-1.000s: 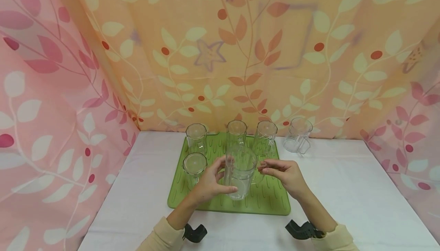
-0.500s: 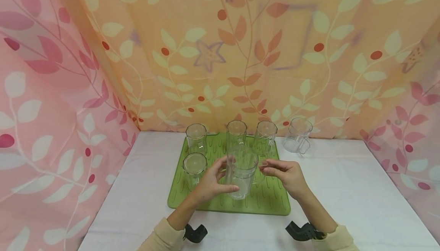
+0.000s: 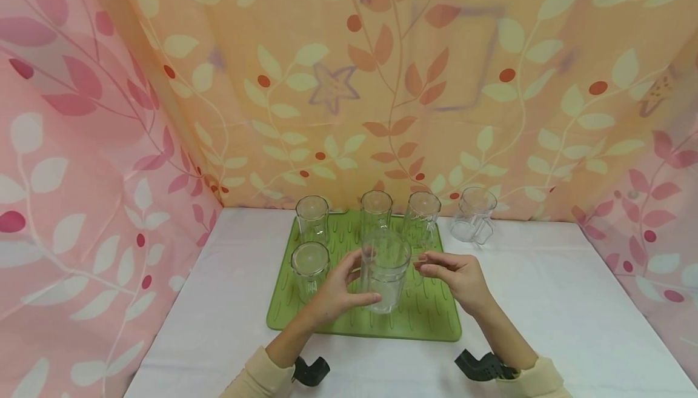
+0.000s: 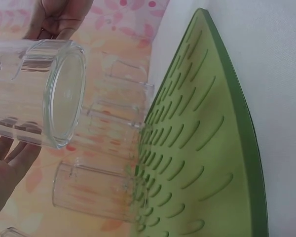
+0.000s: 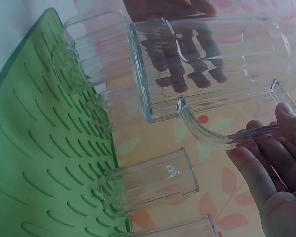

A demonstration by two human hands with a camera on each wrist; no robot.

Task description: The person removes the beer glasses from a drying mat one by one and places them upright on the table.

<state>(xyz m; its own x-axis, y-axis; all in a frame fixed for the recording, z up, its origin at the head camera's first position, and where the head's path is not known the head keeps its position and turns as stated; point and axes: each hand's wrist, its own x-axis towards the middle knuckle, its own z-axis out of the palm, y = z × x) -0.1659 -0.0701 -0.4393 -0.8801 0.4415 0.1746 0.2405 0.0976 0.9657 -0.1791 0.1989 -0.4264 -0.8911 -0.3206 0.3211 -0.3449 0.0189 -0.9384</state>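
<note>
Mug in hand: A clear glass mug (image 3: 386, 277) is held above the green ridged mat (image 3: 428, 322), with a gap seen beneath it.
Left hand: The body is clasped by the left hand (image 3: 338, 289), thumb on the near side.
Right hand: The handle is pinched by the right hand (image 3: 457, 274).
Reason for hold: Weight is probably carried at the body, and turning checked at the handle.
Mugs on mat: Four are stood: the back-left mug (image 3: 312, 222), back-middle mug (image 3: 376, 210), back-right mug (image 3: 424, 219) and front-left mug (image 3: 309, 271). Space is left between them, presumably against knocking.
Mug off mat: The far-right mug (image 3: 472, 216) is stood on the white tablecloth (image 3: 545, 301), beside the mat.
Mat: Air is presumably let under the glass by the ridges.
Contents: No liquid can be made out in any mug; which end of the held one is its mouth cannot be settled.
</note>
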